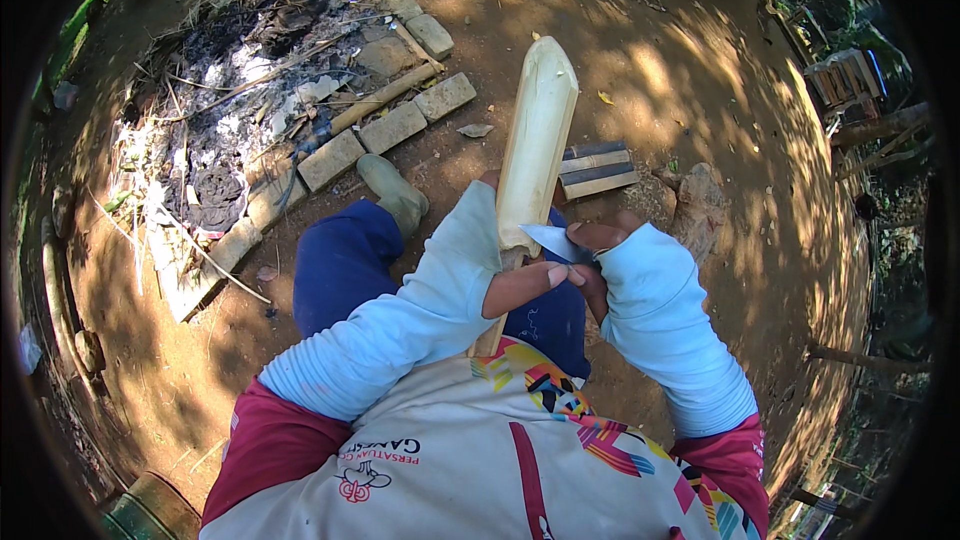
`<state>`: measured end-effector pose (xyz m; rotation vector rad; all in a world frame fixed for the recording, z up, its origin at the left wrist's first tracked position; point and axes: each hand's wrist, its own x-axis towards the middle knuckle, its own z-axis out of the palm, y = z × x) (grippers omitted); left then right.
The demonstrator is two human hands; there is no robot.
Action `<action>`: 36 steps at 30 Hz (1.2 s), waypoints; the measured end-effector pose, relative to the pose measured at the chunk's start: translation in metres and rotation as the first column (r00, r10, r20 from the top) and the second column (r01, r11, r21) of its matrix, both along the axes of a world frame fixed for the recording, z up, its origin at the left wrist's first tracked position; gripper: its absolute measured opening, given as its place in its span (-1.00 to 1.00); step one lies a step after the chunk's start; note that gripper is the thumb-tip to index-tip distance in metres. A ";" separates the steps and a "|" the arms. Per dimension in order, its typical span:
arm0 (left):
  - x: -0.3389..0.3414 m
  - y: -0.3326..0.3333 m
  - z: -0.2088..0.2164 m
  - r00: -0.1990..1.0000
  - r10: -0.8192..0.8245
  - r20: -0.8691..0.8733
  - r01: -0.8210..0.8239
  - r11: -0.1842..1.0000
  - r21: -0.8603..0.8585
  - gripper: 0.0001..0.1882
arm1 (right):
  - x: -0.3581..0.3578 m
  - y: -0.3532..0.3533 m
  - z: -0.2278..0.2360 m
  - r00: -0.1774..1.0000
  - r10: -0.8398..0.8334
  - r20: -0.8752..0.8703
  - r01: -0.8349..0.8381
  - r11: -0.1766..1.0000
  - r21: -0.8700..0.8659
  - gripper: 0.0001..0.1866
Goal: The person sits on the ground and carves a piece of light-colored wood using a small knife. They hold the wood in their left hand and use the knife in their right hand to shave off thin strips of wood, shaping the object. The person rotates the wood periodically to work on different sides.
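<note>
A long piece of pale carved wood [538,130] stands out ahead of me, its far end tapered and its flat faces meeting in straight edges. Near my hands it narrows at a notch, and its lower end shows beside my knee. My left hand [522,290], in a light blue sleeve reaching over the palm, is closed round the wood, thumb forward; most of its fingers are hidden. In my right hand [597,258] is a knife [548,239], its blade lying against the wood near the notch. The knife's handle is mostly covered by my fingers.
Bricks [332,160] border a heap of grey ash [270,55] at the left. My boot [393,190] rests beside them. Beyond my right hand lie a dark-and-pale banded block [597,171] and a stump [700,205]. A wooden crate [845,80] stands far right.
</note>
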<state>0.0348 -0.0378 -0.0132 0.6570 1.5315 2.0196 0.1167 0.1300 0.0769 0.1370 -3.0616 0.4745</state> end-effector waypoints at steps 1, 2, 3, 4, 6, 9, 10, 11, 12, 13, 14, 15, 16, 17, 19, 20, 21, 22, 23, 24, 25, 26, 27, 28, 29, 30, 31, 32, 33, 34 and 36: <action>0.001 0.001 0.000 1.000 -0.002 0.029 0.002 1.000 0.007 -0.30 | -0.001 -0.001 0.001 0.999 0.017 -0.027 -0.016 1.000 0.025 -0.71; 0.002 0.001 0.000 0.998 -0.001 0.060 0.000 1.000 0.012 -0.31 | -0.001 -0.002 0.001 0.998 0.034 -0.054 -0.032 0.998 0.050 -0.71; 0.003 0.002 -0.001 0.996 -0.001 0.089 0.000 1.000 0.017 -0.32 | -0.001 -0.003 0.002 0.995 0.052 -0.082 -0.045 0.996 0.076 -0.71; 0.003 0.002 -0.001 0.996 0.004 0.086 -0.005 1.000 0.006 -0.33 | -0.002 -0.002 0.001 0.995 0.054 -0.088 -0.047 0.996 0.073 -0.70; 0.004 0.003 0.001 0.999 0.019 0.046 -0.017 0.999 -0.030 -0.37 | -0.002 0.000 -0.002 0.993 0.056 -0.101 -0.049 0.996 0.069 -0.69; 0.007 0.004 0.009 0.994 -0.005 0.110 0.004 1.000 0.008 -0.43 | -0.001 0.001 -0.002 0.994 0.058 -0.089 -0.050 0.994 0.094 -0.69; 0.008 0.005 0.010 0.994 0.000 0.109 -0.002 1.000 0.016 -0.44 | -0.001 0.002 -0.002 0.993 0.064 -0.094 -0.055 0.994 0.099 -0.69; 0.009 0.006 0.011 0.994 0.006 0.108 -0.008 1.000 0.025 -0.46 | -0.001 0.003 -0.003 0.992 0.071 -0.100 -0.061 0.993 0.105 -0.69; 0.010 0.006 0.011 0.998 0.033 0.055 -0.034 0.999 0.012 -0.47 | -0.001 0.004 -0.003 0.991 0.078 -0.105 -0.066 0.992 0.111 -0.69; 0.010 0.006 0.011 0.998 0.033 0.059 -0.034 0.999 0.016 -0.47 | -0.001 0.005 -0.004 0.990 0.081 -0.112 -0.068 0.992 0.110 -0.67; 0.010 0.006 0.012 0.997 0.033 0.063 -0.035 0.999 0.020 -0.47 | -0.001 0.005 -0.005 0.989 0.084 -0.120 -0.071 0.991 0.109 -0.64; 0.010 0.005 0.015 0.992 0.005 0.125 -0.011 0.999 0.041 -0.46 | -0.001 0.005 -0.005 0.988 0.087 -0.128 -0.074 0.991 0.108 -0.61; 0.010 0.005 0.015 0.993 0.013 0.119 -0.017 0.999 0.032 -0.45 | -0.001 0.005 -0.005 0.987 0.092 -0.134 -0.076 0.990 0.122 -0.61; 0.009 0.005 0.014 0.993 0.022 0.112 -0.024 0.999 0.024 -0.44 | -0.001 0.005 -0.004 0.985 0.096 -0.141 -0.077 0.988 0.135 -0.62; 0.009 0.005 0.008 0.996 0.086 -0.033 -0.087 0.996 -0.031 -0.42 | 0.000 0.004 -0.003 0.984 0.107 -0.141 -0.085 0.984 0.154 -0.64; 0.008 0.005 0.007 0.989 0.110 -0.102 -0.115 0.992 -0.048 -0.41 | 0.001 0.004 -0.003 0.984 0.114 -0.134 -0.092 0.983 0.159 -0.65; 0.006 0.003 0.008 0.980 0.115 -0.164 -0.125 0.991 -0.050 -0.40 | 0.002 0.005 -0.003 0.985 0.119 -0.128 -0.097 0.982 0.164 -0.66; 0.004 0.002 0.008 0.967 0.121 -0.225 -0.136 0.989 -0.052 -0.39 | 0.002 0.006 -0.003 0.983 0.124 -0.137 -0.102 0.982 0.159 -0.66; 0.003 0.002 0.007 0.963 0.124 -0.241 -0.140 0.989 -0.051 -0.39 | 0.002 0.006 -0.005 0.981 0.129 -0.147 -0.106 0.982 0.154 -0.66; 0.002 0.003 0.005 0.958 0.128 -0.257 -0.146 0.988 -0.050 -0.38 | 0.003 0.007 -0.006 0.978 0.134 -0.157 -0.111 0.983 0.149 -0.65; 0.002 0.002 0.004 0.953 0.132 -0.273 -0.151 0.987 -0.048 -0.38 | 0.003 0.007 -0.007 0.978 0.133 -0.163 -0.110 0.984 0.144 -0.66; 0.002 0.002 0.004 0.952 0.129 -0.276 -0.148 0.988 -0.050 -0.38 | 0.004 0.008 -0.008 0.977 0.132 -0.168 -0.109 0.984 0.138 -0.66; 0.002 0.002 0.005 0.952 0.126 -0.280 -0.146 0.988 -0.052 -0.38 | 0.004 0.008 -0.008 0.976 0.132 -0.174 -0.109 0.985 0.133 -0.66; 0.002 0.002 0.006 0.951 0.123 -0.283 -0.144 0.988 -0.054 -0.38 | 0.004 0.008 -0.008 0.977 0.127 -0.168 -0.106 0.986 0.128 -0.65; 0.002 0.002 0.007 0.953 0.119 -0.279 -0.140 0.989 -0.055 -0.38 | 0.004 0.007 -0.008 0.979 0.123 -0.162 -0.104 0.987 0.123 -0.65; 0.003 0.002 0.007 0.954 0.116 -0.275 -0.137 0.989 -0.058 -0.38 | 0.004 0.006 -0.008 0.980 0.119 -0.156 -0.101 0.988 0.118 -0.65; 0.003 0.002 0.008 0.956 0.113 -0.272 -0.134 0.989 -0.060 -0.37 | 0.004 0.005 -0.006 0.982 0.116 -0.147 -0.100 0.989 0.110 -0.61; 0.002 0.002 0.007 0.951 0.116 -0.286 -0.139 0.988 -0.062 -0.37 | 0.005 0.003 -0.004 0.984 0.113 -0.138 -0.099 0.990 0.101 -0.58; 0.002 0.001 0.004 0.947 0.117 -0.300 -0.142 0.988 -0.063 -0.36 | 0.005 0.002 -0.003 0.986 0.108 -0.128 -0.097 0.991 0.093 -0.54; 0.002 0.001 0.002 0.942 0.118 -0.314 -0.146 0.987 -0.065 -0.36 | 0.005 0.001 -0.002 0.987 0.101 -0.124 -0.091 0.992 0.084 -0.53; 0.002 0.000 0.004 0.941 0.131 -0.312 -0.154 0.987 -0.051 -0.35 | 0.005 -0.001 -0.002 0.990 0.086 -0.114 -0.079 0.995 0.066 -0.52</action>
